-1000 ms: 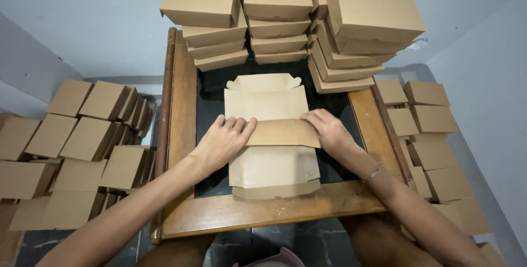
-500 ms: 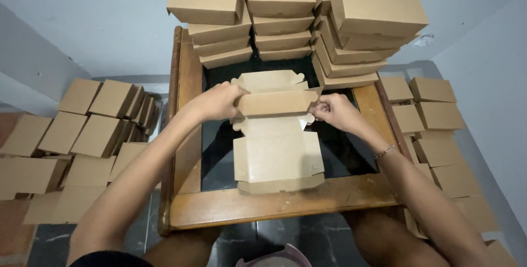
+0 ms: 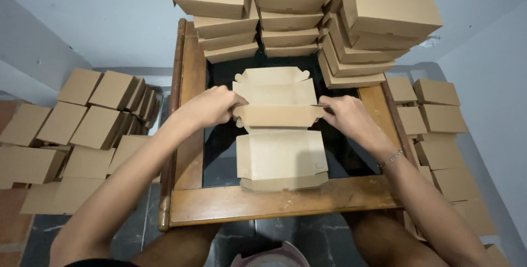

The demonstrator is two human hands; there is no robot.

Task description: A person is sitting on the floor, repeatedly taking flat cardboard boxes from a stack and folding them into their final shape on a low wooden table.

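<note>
A brown cardboard box blank (image 3: 281, 135) lies partly folded on a small wooden table (image 3: 274, 204) with a dark glass top. My left hand (image 3: 211, 107) grips the left end of its raised middle panel. At the right end of that panel, my right hand (image 3: 346, 116) pinches the cardboard; a thin bracelet sits on that wrist. The blank's far flap with scalloped tabs lies flat behind the panel, and its near section rests toward the table's front edge.
Stacks of finished brown boxes (image 3: 307, 14) fill the table's far end. More folded boxes (image 3: 82, 119) stand in rows on the floor to the left, and others (image 3: 439, 130) line the floor at the right. My knees show under the table's front edge.
Both hands have slid from the middle of the blank outward and farther away, and the middle panel now stands folded up between them.
</note>
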